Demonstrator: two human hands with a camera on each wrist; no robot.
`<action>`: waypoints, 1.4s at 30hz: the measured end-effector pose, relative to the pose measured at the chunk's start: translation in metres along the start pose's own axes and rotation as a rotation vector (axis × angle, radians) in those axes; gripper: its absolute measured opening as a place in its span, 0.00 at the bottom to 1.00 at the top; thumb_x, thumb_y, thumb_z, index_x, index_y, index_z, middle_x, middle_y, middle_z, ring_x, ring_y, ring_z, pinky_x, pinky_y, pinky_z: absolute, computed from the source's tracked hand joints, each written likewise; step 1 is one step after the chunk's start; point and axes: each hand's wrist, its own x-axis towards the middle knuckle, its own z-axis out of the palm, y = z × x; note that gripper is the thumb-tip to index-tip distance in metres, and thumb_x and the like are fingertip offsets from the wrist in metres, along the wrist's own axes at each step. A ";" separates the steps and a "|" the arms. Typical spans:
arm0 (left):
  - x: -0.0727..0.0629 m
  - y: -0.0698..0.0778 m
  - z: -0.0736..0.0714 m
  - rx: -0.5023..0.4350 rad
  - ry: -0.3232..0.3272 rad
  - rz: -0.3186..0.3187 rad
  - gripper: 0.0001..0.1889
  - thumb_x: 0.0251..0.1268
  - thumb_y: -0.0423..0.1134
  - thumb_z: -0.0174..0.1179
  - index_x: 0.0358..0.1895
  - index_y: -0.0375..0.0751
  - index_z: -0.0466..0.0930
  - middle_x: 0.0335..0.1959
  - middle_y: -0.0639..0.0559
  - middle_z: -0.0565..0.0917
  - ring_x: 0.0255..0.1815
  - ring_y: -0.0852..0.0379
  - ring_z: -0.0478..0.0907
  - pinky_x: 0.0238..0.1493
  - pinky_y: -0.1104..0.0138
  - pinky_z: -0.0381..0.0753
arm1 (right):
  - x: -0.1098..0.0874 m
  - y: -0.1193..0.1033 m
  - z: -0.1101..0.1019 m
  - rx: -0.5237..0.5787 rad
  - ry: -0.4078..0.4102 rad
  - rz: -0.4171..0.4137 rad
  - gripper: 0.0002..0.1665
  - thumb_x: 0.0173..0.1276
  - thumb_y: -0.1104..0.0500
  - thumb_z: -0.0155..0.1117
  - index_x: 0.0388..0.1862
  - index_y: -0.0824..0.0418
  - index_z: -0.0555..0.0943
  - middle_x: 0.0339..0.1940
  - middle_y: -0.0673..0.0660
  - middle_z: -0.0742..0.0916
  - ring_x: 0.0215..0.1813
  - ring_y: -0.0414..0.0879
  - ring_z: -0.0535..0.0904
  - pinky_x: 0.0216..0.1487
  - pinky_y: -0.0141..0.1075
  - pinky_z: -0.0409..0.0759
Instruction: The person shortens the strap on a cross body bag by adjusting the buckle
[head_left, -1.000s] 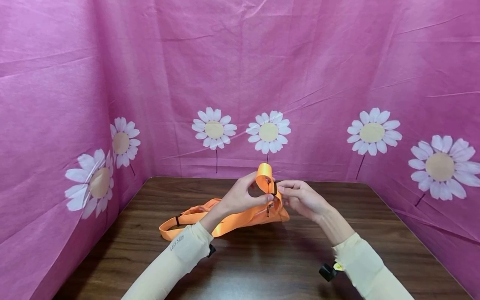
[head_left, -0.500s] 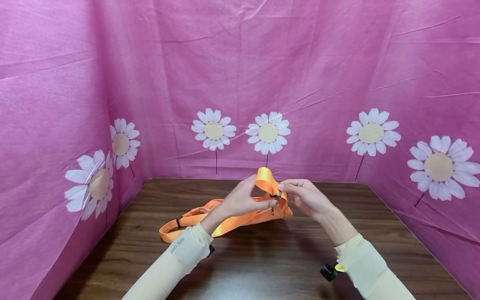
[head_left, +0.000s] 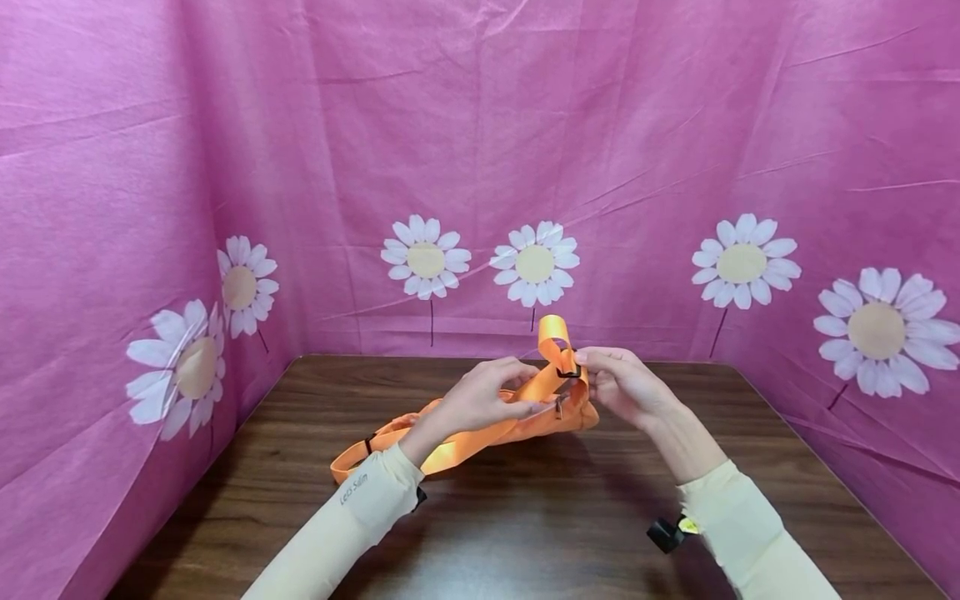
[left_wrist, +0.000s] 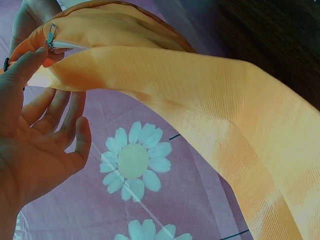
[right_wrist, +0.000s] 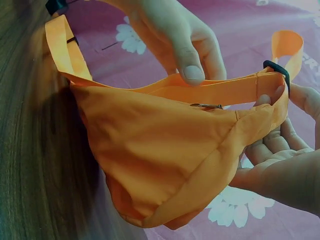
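An orange waist pack (right_wrist: pixel 150 145) is partly raised off the table, its zip pull (left_wrist: pixel 52 34) showing near one end. Its wide strap (left_wrist: pixel 150 70) passes between the thumb and fingers of my left hand (head_left: pixel 480 396), which holds it loosely; the thumb crosses over it and the other fingers spread behind. My right hand (head_left: pixel 633 387) pinches the strap beside a black slider buckle (head_left: pixel 568 363), where a short strap loop (head_left: pixel 553 332) stands up. In the right wrist view, right fingers reach around the strap by that slider (right_wrist: pixel 276 70). Some fingertips are hidden behind webbing.
A dark wood-grain table (head_left: pixel 510 533) lies beneath. Pink cloth (head_left: pixel 480 125) with printed daisies surrounds it on three sides. At the left, the strap's far loop (head_left: pixel 352 462) rests on the table with another black slider (head_left: pixel 369 444).
The slider has shifted right and up, away from my left thumb. My right hand has moved slightly right with it, the waist pack following, and more strap shows between the hands.
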 end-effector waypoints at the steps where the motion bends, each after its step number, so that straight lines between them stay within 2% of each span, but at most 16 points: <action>1: 0.000 0.000 -0.001 0.009 0.000 0.007 0.25 0.64 0.50 0.72 0.61 0.45 0.82 0.45 0.60 0.81 0.45 0.65 0.78 0.49 0.57 0.82 | 0.000 -0.001 -0.001 0.012 -0.004 -0.004 0.20 0.81 0.64 0.48 0.42 0.58 0.90 0.37 0.53 0.88 0.40 0.44 0.82 0.44 0.38 0.78; 6: 0.000 -0.004 -0.006 0.082 0.025 0.050 0.25 0.63 0.46 0.73 0.61 0.41 0.83 0.44 0.56 0.82 0.43 0.58 0.80 0.44 0.64 0.80 | -0.003 -0.006 -0.010 0.104 -0.021 -0.034 0.24 0.82 0.66 0.43 0.42 0.60 0.89 0.37 0.54 0.88 0.41 0.44 0.82 0.46 0.38 0.78; 10: 0.000 -0.012 -0.008 0.107 0.020 0.029 0.25 0.63 0.46 0.73 0.62 0.42 0.83 0.43 0.56 0.82 0.42 0.55 0.80 0.41 0.67 0.76 | -0.005 -0.010 -0.018 0.162 -0.033 -0.046 0.25 0.83 0.65 0.40 0.42 0.61 0.88 0.37 0.54 0.88 0.42 0.45 0.81 0.50 0.37 0.78; 17: -0.002 -0.031 -0.009 0.087 -0.008 0.001 0.26 0.64 0.49 0.72 0.63 0.42 0.83 0.41 0.56 0.81 0.40 0.55 0.78 0.39 0.66 0.76 | -0.010 -0.019 -0.029 0.212 -0.044 -0.044 0.26 0.84 0.62 0.38 0.45 0.60 0.87 0.41 0.53 0.88 0.45 0.46 0.82 0.57 0.38 0.75; 24: -0.005 -0.042 -0.019 0.030 -0.031 -0.056 0.27 0.63 0.51 0.72 0.63 0.45 0.83 0.41 0.59 0.82 0.40 0.60 0.77 0.41 0.67 0.78 | -0.013 -0.027 -0.039 0.299 -0.070 -0.072 0.25 0.85 0.62 0.38 0.45 0.63 0.87 0.40 0.53 0.88 0.45 0.45 0.83 0.55 0.36 0.75; 31: -0.007 -0.047 -0.030 0.042 -0.071 -0.059 0.24 0.64 0.50 0.72 0.61 0.45 0.84 0.40 0.59 0.82 0.38 0.61 0.79 0.40 0.67 0.79 | -0.018 -0.034 -0.048 0.415 -0.015 -0.077 0.21 0.84 0.62 0.43 0.44 0.66 0.85 0.40 0.56 0.88 0.43 0.47 0.83 0.52 0.36 0.78; 35: -0.008 -0.050 -0.035 0.081 -0.075 -0.044 0.22 0.65 0.49 0.72 0.60 0.47 0.85 0.42 0.61 0.83 0.38 0.63 0.79 0.40 0.68 0.79 | -0.021 -0.038 -0.052 0.437 0.025 -0.077 0.20 0.84 0.62 0.45 0.42 0.65 0.85 0.39 0.56 0.88 0.42 0.47 0.83 0.52 0.36 0.78; 42: -0.012 -0.051 -0.039 0.043 -0.083 -0.060 0.20 0.64 0.48 0.73 0.57 0.48 0.85 0.43 0.61 0.83 0.41 0.61 0.80 0.42 0.66 0.80 | -0.021 -0.037 -0.050 0.385 0.028 -0.075 0.22 0.84 0.61 0.43 0.41 0.64 0.86 0.37 0.56 0.88 0.41 0.47 0.84 0.51 0.37 0.78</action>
